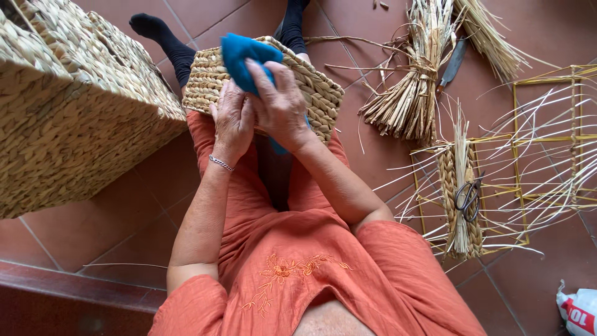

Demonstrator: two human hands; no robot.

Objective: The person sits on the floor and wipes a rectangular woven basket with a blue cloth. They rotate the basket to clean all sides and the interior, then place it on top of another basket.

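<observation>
I see my right hand (281,102) closed on a blue cloth (247,57) atop the small woven basket (317,93) on my lap; my left hand (231,121) curls against its rim. A big basket (74,112) crowds my left; scissors (467,198) and straw bundle (413,87) lie right, bare tile beyond

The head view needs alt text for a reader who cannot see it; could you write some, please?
Seated on a tiled floor, a person holds a blue cloth in the right hand against a small woven basket on their lap, the left hand beside it. A large woven basket stands to the left; straw bundles and scissors lie to the right.
</observation>
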